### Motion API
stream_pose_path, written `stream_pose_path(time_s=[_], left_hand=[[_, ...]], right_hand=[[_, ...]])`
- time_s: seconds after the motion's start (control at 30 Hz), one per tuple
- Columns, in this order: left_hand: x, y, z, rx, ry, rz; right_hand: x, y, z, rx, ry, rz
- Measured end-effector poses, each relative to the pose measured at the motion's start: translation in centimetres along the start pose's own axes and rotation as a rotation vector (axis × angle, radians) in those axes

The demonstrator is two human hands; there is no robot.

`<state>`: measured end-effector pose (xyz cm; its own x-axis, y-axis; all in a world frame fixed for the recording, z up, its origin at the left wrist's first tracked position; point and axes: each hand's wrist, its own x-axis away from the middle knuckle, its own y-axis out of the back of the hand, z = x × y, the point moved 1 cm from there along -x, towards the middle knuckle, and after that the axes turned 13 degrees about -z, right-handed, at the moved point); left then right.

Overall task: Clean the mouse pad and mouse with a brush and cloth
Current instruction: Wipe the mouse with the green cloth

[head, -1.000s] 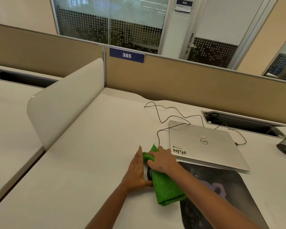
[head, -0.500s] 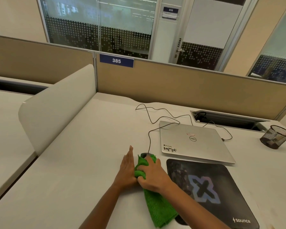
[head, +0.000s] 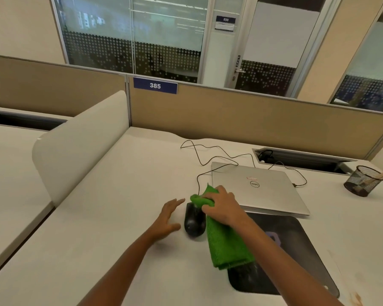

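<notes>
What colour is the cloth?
Bright green, clearest in the head view, where the right hand holds the cloth.

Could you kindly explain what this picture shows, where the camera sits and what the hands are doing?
There is no machine here: a person wears a camera on the head, looking down at the bare hands. The right hand grips a green cloth, bunched against the front of a black wired mouse. The left hand is open left of the mouse. The mouse sits on the desk, beside a dark mouse pad. Behind them lie a closed Dell laptop and a mesh pen cup.
</notes>
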<state>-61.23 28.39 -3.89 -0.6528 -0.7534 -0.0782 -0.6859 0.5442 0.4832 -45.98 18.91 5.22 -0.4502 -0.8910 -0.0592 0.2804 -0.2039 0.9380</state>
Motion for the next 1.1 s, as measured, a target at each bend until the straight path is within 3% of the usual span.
stream_pose_path(time_s=[0.23, 0.37, 0.7, 1.1], left_hand=[[-2.4, 0.8, -1.4, 0.055, 0.096, 0.024], [-3.9, 0.0, -2.2, -0.009, 0.173, 0.104], [-5.3, -0.3, -2.8, -0.359, 0.143, 0.139], [-4.5, -0.2, -2.8, -0.368, 0.102, 0.111]], right_hand=[[0.3, -4.2, 0.3, 0.09, 0.025, 0.107], [1.6, -6.2, 0.2, 0.079, 0.033, 0.049], [3.4, -7.4, 0.8, 0.061, 0.078, -0.018], [6.6, -7.8, 2.2, 0.12, 0.118, 0.022]])
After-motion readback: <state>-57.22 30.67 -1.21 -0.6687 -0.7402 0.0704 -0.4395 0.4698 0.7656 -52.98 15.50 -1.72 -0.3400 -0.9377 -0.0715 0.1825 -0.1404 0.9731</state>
